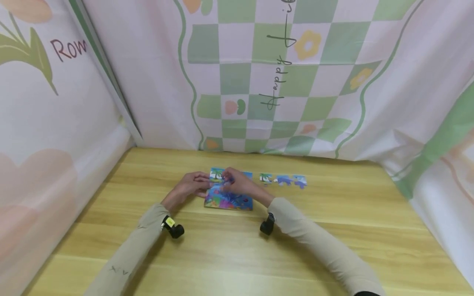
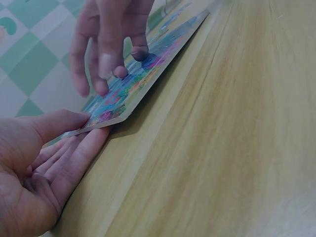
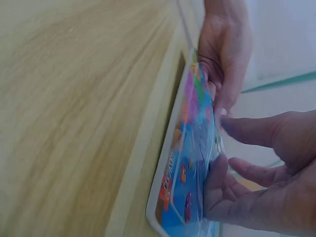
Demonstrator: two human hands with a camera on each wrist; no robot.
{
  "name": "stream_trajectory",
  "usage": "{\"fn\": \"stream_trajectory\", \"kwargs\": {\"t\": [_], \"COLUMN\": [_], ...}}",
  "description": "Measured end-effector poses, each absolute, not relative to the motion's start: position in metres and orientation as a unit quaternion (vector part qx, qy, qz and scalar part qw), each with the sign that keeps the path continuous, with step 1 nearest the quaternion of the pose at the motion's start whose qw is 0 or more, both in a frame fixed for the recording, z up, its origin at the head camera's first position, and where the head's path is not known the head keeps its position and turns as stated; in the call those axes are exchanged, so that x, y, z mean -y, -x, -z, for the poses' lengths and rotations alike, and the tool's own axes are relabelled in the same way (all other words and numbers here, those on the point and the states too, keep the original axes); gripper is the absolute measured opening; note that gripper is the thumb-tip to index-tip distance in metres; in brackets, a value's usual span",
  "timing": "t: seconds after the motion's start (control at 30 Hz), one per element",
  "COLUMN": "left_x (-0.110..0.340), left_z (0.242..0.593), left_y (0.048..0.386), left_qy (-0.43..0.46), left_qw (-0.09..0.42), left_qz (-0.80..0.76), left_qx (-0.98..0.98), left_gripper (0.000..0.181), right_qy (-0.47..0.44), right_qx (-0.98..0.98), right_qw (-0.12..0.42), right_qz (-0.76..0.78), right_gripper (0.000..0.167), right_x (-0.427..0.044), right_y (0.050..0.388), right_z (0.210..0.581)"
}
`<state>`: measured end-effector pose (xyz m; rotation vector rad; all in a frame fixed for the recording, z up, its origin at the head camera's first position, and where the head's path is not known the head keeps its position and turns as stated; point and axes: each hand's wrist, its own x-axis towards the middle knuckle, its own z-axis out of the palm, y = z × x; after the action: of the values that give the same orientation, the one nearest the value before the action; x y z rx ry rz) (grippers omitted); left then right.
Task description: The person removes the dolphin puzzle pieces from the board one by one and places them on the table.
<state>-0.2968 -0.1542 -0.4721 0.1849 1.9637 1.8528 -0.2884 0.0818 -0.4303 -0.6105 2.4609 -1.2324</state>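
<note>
A colourful jigsaw board (image 1: 224, 201) with an underwater picture is on the wooden table, its left side slightly raised in the left wrist view. My left hand (image 1: 190, 185) grips that left edge, thumb (image 2: 74, 120) on top and fingers underneath. Over the board's upper part is my right hand (image 1: 238, 181), fingers bent downward. Its fingertips (image 2: 140, 53) touch the picture surface in the left wrist view. No loose piece shows clearly between the right thumb (image 3: 247, 129) and fingers in the right wrist view, though part of the surface there is hidden.
To the board's right lie loose puzzle pieces in a row: a palm tree piece (image 1: 265, 177), a purple-blue piece (image 1: 284, 180) and another blue piece (image 1: 300, 181). A checked curtain (image 1: 259, 82) hangs behind the table's far edge, with more cloth at both sides.
</note>
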Motion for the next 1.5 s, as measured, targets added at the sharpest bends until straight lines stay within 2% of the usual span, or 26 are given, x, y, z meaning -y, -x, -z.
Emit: {"fn": "stream_trajectory", "kwargs": {"t": [0.13,0.37,0.7,1.27,1.5], "left_x": [0.154,0.154,0.157,0.161,0.163], "left_z": [0.472,0.47,0.468,0.467,0.467], "left_y": [0.298,0.297,0.295,0.297,0.3], "left_qy": [-0.064,-0.064,-0.064,-0.107,-0.127], "left_qw": [0.213,0.217,0.215,0.249,0.245], "left_qz": [-0.667,-0.659,-0.648,-0.631,-0.594], "left_qx": [-0.711,-0.717,-0.728,-0.727,-0.756], "left_gripper": [0.041,0.041,0.047,0.06,0.065], "right_qy": [0.232,0.211,0.19,0.18,0.197], "right_qx": [-0.88,-0.891,-0.894,-0.893,-0.877], "right_qw": [0.15,0.145,0.154,0.142,0.132], "right_qz": [0.388,0.375,0.375,0.388,0.418], "right_gripper": [0.048,0.043,0.041,0.031,0.03], "right_x": [-0.073,-0.068,-0.061,-0.065,-0.069], "right_y": [0.288,0.283,0.284,0.283,0.287], "right_z": [0.433,0.435,0.431,0.429,0.43]}}
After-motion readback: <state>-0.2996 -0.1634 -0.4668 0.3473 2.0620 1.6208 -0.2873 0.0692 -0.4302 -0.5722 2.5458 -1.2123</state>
